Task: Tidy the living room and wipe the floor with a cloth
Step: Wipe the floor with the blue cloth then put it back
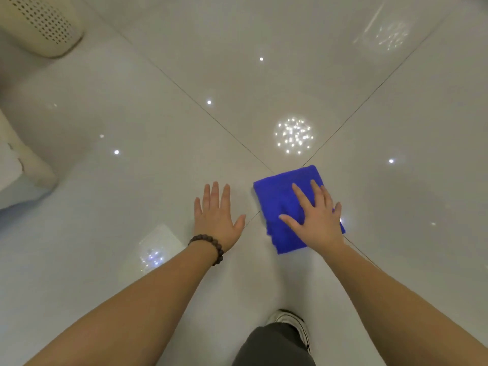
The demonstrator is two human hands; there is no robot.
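Observation:
A folded blue cloth (277, 196) lies flat on the glossy white tiled floor (158, 154), where the grout lines cross. My right hand (315, 215) presses down on the cloth with straight, spread fingers. My left hand (217, 215) lies flat on the bare tile just left of the cloth, fingers straight, a dark bead bracelet on its wrist. The cloth's near right part is hidden under my right hand.
A cream perforated plastic object (42, 22) sits at the top left. A pale furniture edge (23, 165) juts in from the left. My trouser leg and shoe (290, 328) are at the bottom centre. Ceiling lights reflect in the tiles.

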